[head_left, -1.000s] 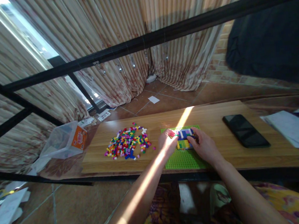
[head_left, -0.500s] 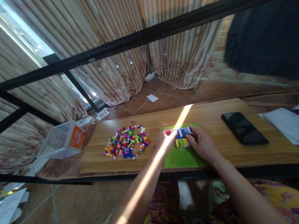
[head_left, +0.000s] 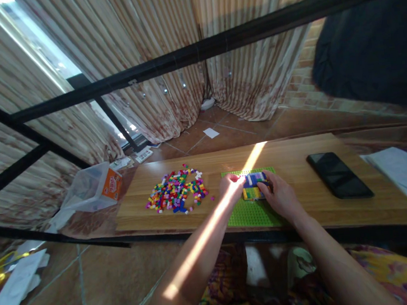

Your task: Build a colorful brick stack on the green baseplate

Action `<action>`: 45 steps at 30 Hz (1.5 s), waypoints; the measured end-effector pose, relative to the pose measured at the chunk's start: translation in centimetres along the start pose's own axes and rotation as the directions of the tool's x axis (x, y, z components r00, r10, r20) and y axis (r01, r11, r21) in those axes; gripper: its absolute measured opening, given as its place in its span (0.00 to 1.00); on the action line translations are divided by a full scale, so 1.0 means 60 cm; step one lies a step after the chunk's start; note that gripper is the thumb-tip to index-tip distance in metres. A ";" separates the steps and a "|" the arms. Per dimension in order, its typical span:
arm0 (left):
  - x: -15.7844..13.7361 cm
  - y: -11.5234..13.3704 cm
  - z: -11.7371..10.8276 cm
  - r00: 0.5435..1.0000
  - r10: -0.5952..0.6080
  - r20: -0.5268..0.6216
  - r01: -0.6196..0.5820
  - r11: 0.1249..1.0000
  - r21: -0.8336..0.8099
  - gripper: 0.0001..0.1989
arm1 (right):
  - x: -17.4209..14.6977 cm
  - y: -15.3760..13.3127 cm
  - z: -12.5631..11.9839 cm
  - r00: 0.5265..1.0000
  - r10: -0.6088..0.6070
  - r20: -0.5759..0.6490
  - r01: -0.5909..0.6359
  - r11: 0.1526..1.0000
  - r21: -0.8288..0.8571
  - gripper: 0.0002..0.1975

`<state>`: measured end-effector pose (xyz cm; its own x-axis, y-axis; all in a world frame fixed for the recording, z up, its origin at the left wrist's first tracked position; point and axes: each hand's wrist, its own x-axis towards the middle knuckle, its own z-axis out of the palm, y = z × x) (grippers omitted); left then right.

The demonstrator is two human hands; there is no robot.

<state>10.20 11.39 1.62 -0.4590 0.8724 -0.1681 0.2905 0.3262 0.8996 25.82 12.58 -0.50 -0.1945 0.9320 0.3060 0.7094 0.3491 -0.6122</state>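
Note:
A block of small toy bricks [head_left: 253,181], blue and white at the back and yellow and green at the front, sits over the green studded baseplate [head_left: 252,215]. My left hand [head_left: 231,188] is closed at the block's left end, thumb and fingertips pinched against it in a strip of sunlight. At the opposite end my right hand [head_left: 280,193] grips the block, its thumb over the front and the fingers curled behind. My fingers hide both ends of the block. Whether a loose brick is between my left fingertips cannot be seen.
Left of the baseplate lies a heap of mixed-colour bricks [head_left: 174,191] on the wooden board [head_left: 283,157]. A black phone [head_left: 338,175] rests to the right, with white papers [head_left: 400,172] beyond. A clear plastic bin [head_left: 88,190] stands far left. A black metal bar [head_left: 180,56] crosses ahead.
The whole view has shifted slightly, so everything appears a little farther right. Both hands keep their places at the brick block, with hardly any visible movement.

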 end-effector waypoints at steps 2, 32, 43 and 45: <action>-0.008 -0.001 -0.003 1.000 0.008 0.006 -0.008 1.000 -0.027 0.09 | 0.000 0.003 -0.001 1.000 -0.004 0.004 0.004 1.000 -0.018 0.26; -0.108 -0.148 -0.318 0.954 0.173 -0.244 0.022 0.774 0.633 0.08 | -0.005 0.004 -0.009 0.998 0.026 0.064 -0.022 0.998 -0.061 0.27; -0.106 -0.133 -0.319 0.940 0.252 -0.228 -0.071 0.802 0.593 0.07 | -0.004 -0.002 -0.007 1.000 0.017 0.025 -0.016 0.999 -0.029 0.26; -0.105 -0.120 -0.305 0.935 0.301 -0.188 -0.165 0.836 0.523 0.07 | -0.003 -0.006 -0.007 1.000 0.011 0.018 -0.011 1.000 -0.020 0.26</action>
<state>-4.40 -3.13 3.57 -0.4990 0.8456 0.1896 0.7575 0.3194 0.5694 25.92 12.23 -0.04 -0.1984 0.9375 0.2860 0.7252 0.3367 -0.6006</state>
